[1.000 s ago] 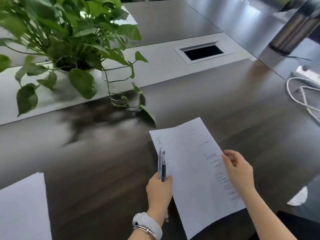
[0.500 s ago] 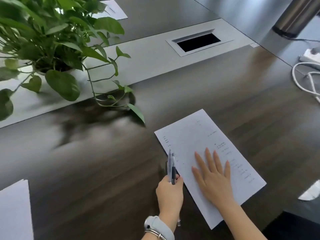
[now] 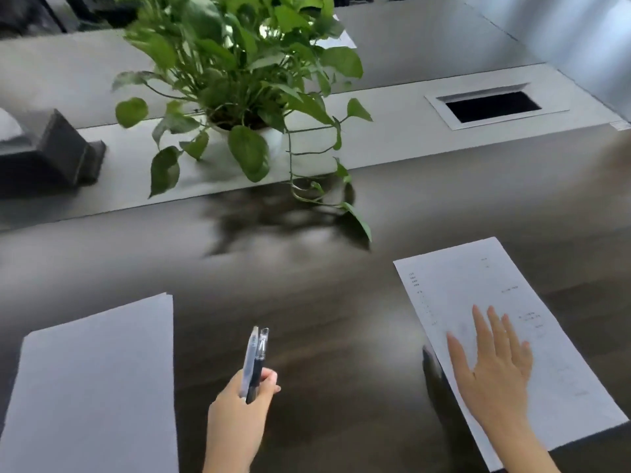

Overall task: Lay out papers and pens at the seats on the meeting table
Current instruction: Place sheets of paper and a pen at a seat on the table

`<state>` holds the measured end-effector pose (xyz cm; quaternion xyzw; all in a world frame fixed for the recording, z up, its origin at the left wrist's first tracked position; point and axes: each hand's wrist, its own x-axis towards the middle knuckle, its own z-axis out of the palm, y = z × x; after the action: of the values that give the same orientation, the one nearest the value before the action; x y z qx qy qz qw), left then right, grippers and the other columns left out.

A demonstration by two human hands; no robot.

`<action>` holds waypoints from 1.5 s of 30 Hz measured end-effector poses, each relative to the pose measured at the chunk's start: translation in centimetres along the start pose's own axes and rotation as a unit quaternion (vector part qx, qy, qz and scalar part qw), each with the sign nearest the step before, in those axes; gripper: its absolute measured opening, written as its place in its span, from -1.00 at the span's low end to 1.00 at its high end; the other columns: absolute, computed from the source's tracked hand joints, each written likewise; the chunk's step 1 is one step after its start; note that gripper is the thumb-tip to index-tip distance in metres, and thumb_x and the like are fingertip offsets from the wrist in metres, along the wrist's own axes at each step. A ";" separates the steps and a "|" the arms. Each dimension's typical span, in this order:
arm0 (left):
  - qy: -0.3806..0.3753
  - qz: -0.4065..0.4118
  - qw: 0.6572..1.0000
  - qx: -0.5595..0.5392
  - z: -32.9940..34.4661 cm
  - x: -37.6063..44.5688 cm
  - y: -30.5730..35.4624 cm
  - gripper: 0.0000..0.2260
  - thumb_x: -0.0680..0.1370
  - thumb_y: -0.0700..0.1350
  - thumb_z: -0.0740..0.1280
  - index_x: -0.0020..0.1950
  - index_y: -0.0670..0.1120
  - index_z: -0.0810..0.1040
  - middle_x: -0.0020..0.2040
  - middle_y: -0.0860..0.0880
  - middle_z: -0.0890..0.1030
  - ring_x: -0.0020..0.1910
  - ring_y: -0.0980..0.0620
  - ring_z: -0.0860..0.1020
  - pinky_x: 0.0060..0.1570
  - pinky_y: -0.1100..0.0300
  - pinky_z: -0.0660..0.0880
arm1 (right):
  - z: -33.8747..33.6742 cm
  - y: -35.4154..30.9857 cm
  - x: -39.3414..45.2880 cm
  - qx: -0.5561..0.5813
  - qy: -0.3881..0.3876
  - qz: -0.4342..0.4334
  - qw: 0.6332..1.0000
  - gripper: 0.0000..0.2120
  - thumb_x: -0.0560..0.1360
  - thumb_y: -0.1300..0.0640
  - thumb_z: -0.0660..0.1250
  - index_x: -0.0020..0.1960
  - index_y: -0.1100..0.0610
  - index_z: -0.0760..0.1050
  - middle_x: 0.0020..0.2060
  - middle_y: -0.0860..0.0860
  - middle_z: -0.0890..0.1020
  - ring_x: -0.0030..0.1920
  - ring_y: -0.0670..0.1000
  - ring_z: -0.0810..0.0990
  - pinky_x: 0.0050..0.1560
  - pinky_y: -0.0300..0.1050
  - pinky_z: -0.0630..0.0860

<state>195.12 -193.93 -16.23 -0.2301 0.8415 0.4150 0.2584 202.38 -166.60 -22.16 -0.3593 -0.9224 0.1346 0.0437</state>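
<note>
L hand (image 3: 239, 414) w/ pens (image 3: 255, 360) shifted left, off sheet (image 3: 485, 291)

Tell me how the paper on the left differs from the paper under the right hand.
The left paper looks blank; the right paper carries faint printed lines. The left paper seems to be a small stack, its top corner showing layered edges; the right paper looks like one sheet. Nothing touches the left paper, while the right hand lies flat on the right paper. Both are white and lie flat on the dark table.

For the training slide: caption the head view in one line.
Right hand flat on a printed sheet, left hand holding pens, paper stack alongside.
</note>
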 end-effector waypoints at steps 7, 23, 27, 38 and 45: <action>0.197 -0.065 0.975 -0.075 -15.8 1.8 -7.9 -0.73 0.47 0.10 0.40 -0.06 -0.10 0.61 -0.08 -0.21 0.57 0.04 -0.27 0.54 0.06 0.00 0.38 | 3.9 -20.6 -11.6 0.420 -0.231 0.068 0.875 -0.75 0.43 0.17 0.41 0.10 0.06 0.53 0.04 0.01 0.63 0.01 -0.07 0.59 -0.09 -0.52 0.43; 0.166 -0.088 0.965 -0.181 -23.0 6.8 -19.0 -0.67 0.61 -0.23 0.37 -0.30 0.03 0.43 -0.26 -0.07 0.50 -0.32 -0.05 0.43 -0.31 0.20 0.32 | 8.6 -32.1 -19.9 0.337 -0.239 0.143 0.899 -0.87 0.44 0.14 0.39 -0.06 0.13 0.49 -0.18 0.03 0.57 -0.24 -0.07 0.49 -0.30 -0.22 0.37; 0.157 -0.081 0.967 -0.185 -23.0 7.0 -19.4 -0.72 0.61 -0.22 0.37 -0.26 0.03 0.46 0.00 -0.24 0.60 -0.22 -0.11 0.48 -0.30 0.15 0.34 | 8.8 -31.9 -19.8 0.347 -0.232 0.143 0.897 -0.92 0.46 0.12 0.38 -0.17 0.12 0.52 -0.21 0.04 0.62 -0.25 -0.05 0.53 -0.36 -0.27 0.39; 0.174 -0.069 0.971 -0.150 -22.7 6.4 -19.0 -0.76 0.62 -0.20 0.35 -0.25 -0.11 0.48 0.11 -0.29 0.57 -0.23 -0.10 0.49 -0.30 0.12 0.36 | 7.7 -30.8 -19.9 0.372 -0.169 0.042 0.912 -0.82 0.53 0.13 0.27 -0.24 0.05 0.54 -0.31 -0.01 0.61 -0.29 -0.03 0.51 -0.35 -0.37 0.37; 0.103 0.044 0.985 -0.134 -18.5 4.6 -13.8 -0.96 0.63 -0.13 0.38 0.02 -0.06 0.54 -0.05 -0.08 0.55 -0.12 -0.06 0.50 -0.08 0.09 0.38 | 4.5 -24.8 -14.7 0.450 -0.180 0.098 0.869 -0.91 0.49 0.14 0.34 -0.17 0.05 0.60 -0.22 -0.01 0.70 -0.16 0.04 0.65 -0.05 -0.02 0.57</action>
<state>195.40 -217.40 -17.43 -0.2666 0.8100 0.5087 0.1185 196.30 -194.99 -19.28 -0.3588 -0.7141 0.6008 0.0205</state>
